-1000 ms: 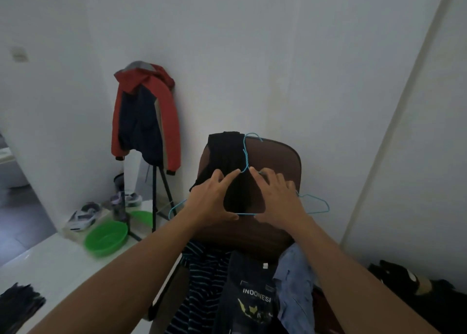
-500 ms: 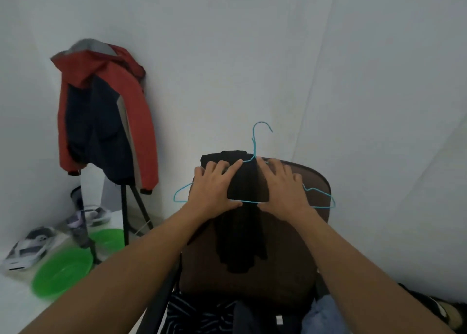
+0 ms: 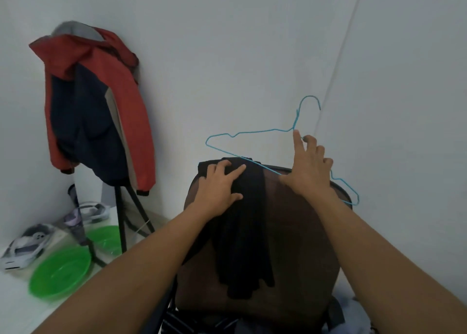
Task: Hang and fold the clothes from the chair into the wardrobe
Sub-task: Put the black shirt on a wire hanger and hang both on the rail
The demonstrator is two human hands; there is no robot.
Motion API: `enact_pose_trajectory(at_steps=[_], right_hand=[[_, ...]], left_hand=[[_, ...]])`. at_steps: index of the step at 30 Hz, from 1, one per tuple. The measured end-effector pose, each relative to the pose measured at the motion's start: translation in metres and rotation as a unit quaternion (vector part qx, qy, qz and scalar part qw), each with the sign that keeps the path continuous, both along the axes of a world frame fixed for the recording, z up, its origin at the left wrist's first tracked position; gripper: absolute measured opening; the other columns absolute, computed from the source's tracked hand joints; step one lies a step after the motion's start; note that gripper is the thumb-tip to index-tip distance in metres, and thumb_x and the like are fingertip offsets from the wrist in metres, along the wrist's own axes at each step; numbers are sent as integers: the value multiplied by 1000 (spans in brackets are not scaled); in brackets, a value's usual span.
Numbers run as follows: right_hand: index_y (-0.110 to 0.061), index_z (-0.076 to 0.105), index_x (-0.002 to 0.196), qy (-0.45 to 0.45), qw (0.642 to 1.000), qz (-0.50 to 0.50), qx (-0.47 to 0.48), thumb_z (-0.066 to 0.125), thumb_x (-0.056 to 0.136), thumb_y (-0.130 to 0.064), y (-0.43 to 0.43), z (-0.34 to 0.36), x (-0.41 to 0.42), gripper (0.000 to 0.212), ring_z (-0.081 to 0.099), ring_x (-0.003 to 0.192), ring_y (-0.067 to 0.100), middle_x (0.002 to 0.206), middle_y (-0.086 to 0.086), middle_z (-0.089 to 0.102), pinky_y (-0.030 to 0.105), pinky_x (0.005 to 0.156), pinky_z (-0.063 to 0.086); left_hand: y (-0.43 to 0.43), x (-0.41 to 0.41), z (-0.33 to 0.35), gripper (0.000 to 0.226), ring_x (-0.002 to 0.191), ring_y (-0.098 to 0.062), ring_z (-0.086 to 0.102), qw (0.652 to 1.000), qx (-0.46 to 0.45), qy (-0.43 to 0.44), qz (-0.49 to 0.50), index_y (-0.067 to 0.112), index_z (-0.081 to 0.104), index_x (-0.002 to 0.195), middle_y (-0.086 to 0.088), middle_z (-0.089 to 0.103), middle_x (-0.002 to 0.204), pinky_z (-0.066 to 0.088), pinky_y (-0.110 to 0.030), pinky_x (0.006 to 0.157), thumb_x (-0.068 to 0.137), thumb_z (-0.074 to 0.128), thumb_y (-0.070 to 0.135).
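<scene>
Over the top edge of the brown chair back (image 3: pixel 303 232), a black garment (image 3: pixel 242 232) is hanging down in a long folded strip, its lower end reaching well down the backrest. It is passing over the bottom bar of a blue wire hanger (image 3: pixel 273 130), which is tilting up and to the left, its hook rising against the white wall (image 3: pixel 227 43) and its right shoulder dipping behind the chair's upper right corner.

The left hand (image 3: pixel 217 189) is lying flat on the upper part of the garment near the chair's top edge, fingers straight and spread, pressing the cloth against the backrest. The right hand (image 3: pixel 307 172) is gripping the hanger just below its neck: the index finger is pointing straight up along the wire, the other fingers are curling round the right shoulder of the hanger, and the thumb is stretching out to the left over the chair top.

At the bottom edge, on the seat, a dark striped garment (image 3: pixel 192 323) and a pale blue cloth (image 3: pixel 353 311) are showing partly behind the forearms.

To the left, a red and navy jacket (image 3: pixel 96 106) is hanging on a black stand (image 3: pixel 121 220) by the wall. Two green basins (image 3: pixel 60 273) are sitting on the white floor beside the stand's legs, and blurred grey and white sneakers (image 3: pixel 22 247) are lying just behind them.
</scene>
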State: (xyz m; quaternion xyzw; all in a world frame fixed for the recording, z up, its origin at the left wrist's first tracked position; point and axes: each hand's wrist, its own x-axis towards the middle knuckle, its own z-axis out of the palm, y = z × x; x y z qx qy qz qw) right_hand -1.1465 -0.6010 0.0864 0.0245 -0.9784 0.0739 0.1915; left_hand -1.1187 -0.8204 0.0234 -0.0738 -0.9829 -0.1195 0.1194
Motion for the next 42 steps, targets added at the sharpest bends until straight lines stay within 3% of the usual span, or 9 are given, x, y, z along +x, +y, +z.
enact_pose_trajectory(at_steps=[4, 10, 13, 17, 20, 24, 27, 32, 42], right_hand=[[-28, 4, 156, 5, 1000, 11, -15, 82, 67, -58, 3, 2, -5, 123, 34, 131, 32, 155, 6, 20, 51, 100, 36], [-26, 3, 156, 4, 999, 31, -35, 73, 67, -72, -7, 11, 6, 122, 32, 131, 31, 155, 5, 18, 51, 100, 35], [-27, 2, 157, 9, 999, 38, -31, 82, 68, -53, -17, 16, 10, 123, 33, 132, 32, 155, 5, 19, 50, 100, 35], [-27, 3, 156, 11, 999, 41, -32, 86, 65, -42, -20, 18, 14, 124, 34, 132, 31, 155, 5, 19, 49, 100, 37], [-27, 3, 157, 22, 998, 39, -37, 84, 65, -43, -14, 21, 15, 123, 33, 131, 31, 154, 5, 20, 48, 99, 37], [-28, 5, 156, 31, 998, 30, -53, 83, 66, -52, 0, 22, 16, 122, 34, 131, 31, 153, 4, 21, 49, 100, 37], [-28, 6, 156, 27, 998, 25, -58, 81, 65, -61, 11, 20, 18, 122, 34, 131, 31, 154, 5, 21, 51, 100, 37], [-27, 6, 157, 10, 998, 25, -64, 80, 66, -60, 22, 17, 23, 122, 33, 132, 31, 155, 5, 20, 50, 101, 36], [-27, 5, 157, 26, 997, 28, -65, 83, 66, -51, 22, 18, 17, 122, 35, 129, 30, 153, 4, 20, 47, 97, 37]], left_hand=[[2, -10, -1, 33, 116, -24, 48, 992, 106, 64, -28, 24, 69, 122, -2, 56, 129, 48, -44, 95, 88, 71, 24], [1, 24, -13, 14, 88, -22, 59, 973, 77, 123, -177, 11, 75, 96, 0, 70, 98, 51, -36, 83, 85, 69, 4], [3, 56, -41, 16, 101, -14, 55, 971, 54, 45, -231, 15, 72, 103, 1, 64, 112, 49, -31, 92, 89, 66, 11], [1, 70, -59, 36, 118, -10, 43, 988, 52, 19, -146, 27, 60, 122, 5, 46, 132, 48, -35, 98, 89, 68, 40], [10, 51, -37, 63, 131, -21, 36, 986, 100, 114, -70, 30, 48, 138, -3, 37, 144, 44, -42, 106, 82, 74, 46], [26, 18, -11, 84, 145, -34, 14, 999, 15, 18, -24, 39, 23, 154, -5, 12, 163, 36, -55, 110, 85, 68, 54], [29, 12, -14, 81, 144, -30, 18, 1000, -16, 17, 8, 29, 30, 153, 0, 23, 160, 39, -53, 109, 86, 70, 48], [19, 36, -51, 69, 133, -20, 35, 994, 76, 74, -26, 14, 50, 143, -2, 45, 144, 43, -39, 109, 83, 77, 36], [17, 31, -57, 62, 120, -14, 49, 973, 210, 95, -33, 21, 38, 150, 2, 37, 144, 50, -30, 95, 94, 64, 30]])
